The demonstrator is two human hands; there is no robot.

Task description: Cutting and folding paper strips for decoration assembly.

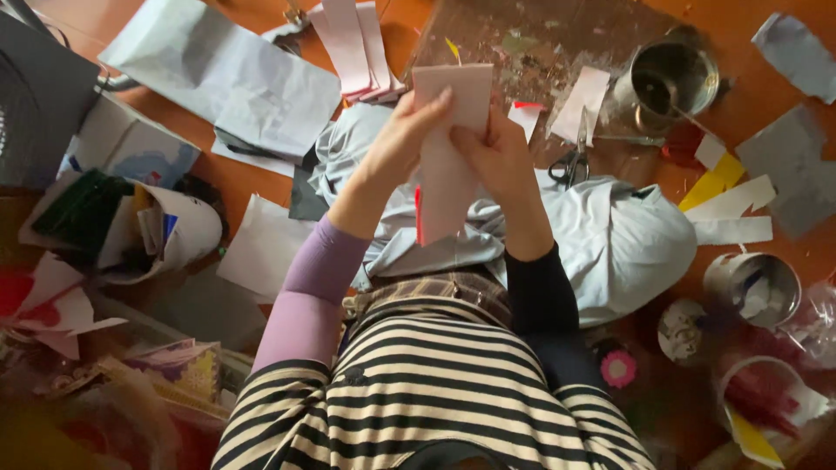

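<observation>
Both my hands hold a folded pale pink paper (448, 148) upright in front of me, above a crumpled light blue cloth (610, 235). My left hand (402, 139) grips its left edge with the fingers curled over the top. My right hand (501, 161) pinches the right side, thumb on the front. A thin red strip shows along the paper's lower left edge. My sleeves differ: lilac on the left arm, black on the right.
Scissors (570, 161) lie right of the hands on the orange floor. A metal pot (670, 78) stands at the upper right, a tin (753, 287) with scraps lower right. Pink paper strips (357, 43), grey-blue paper sheets (226, 78) and a white bucket (165, 231) crowd the left.
</observation>
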